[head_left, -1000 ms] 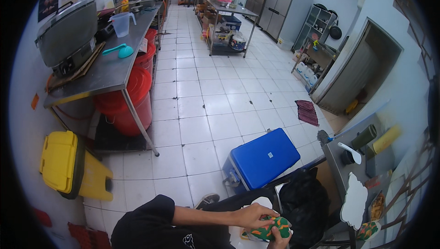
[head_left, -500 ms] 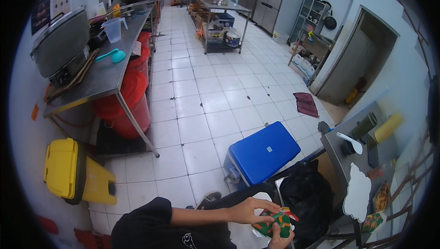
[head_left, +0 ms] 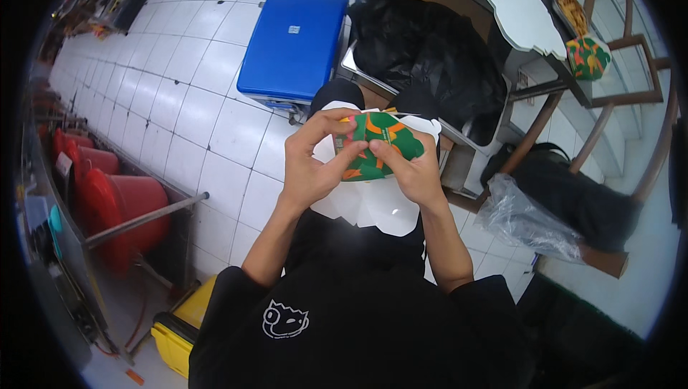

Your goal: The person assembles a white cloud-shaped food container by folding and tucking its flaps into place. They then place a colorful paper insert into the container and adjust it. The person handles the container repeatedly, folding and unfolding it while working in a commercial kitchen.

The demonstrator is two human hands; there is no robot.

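I record my left hand (head_left: 314, 158) pinching the left side of a green patterned carton (head_left: 387, 130) between thumb and fingers. My right hand (head_left: 417, 174) grips its right side, thumb laid on the front face. The carton is held above my lap (head_left: 322, 240), over white card (head_left: 362, 206). Beyond lies a black plastic bag (head_left: 430, 52); a blue cooler (head_left: 295, 45) stands on the tiled floor (head_left: 222, 120) to its left. Farther right, a second patterned carton (head_left: 588, 58) sits beside a tray of brown pieces (head_left: 570, 6).

White tiled floor (head_left: 226, 125), brown chair (head_left: 657, 156)
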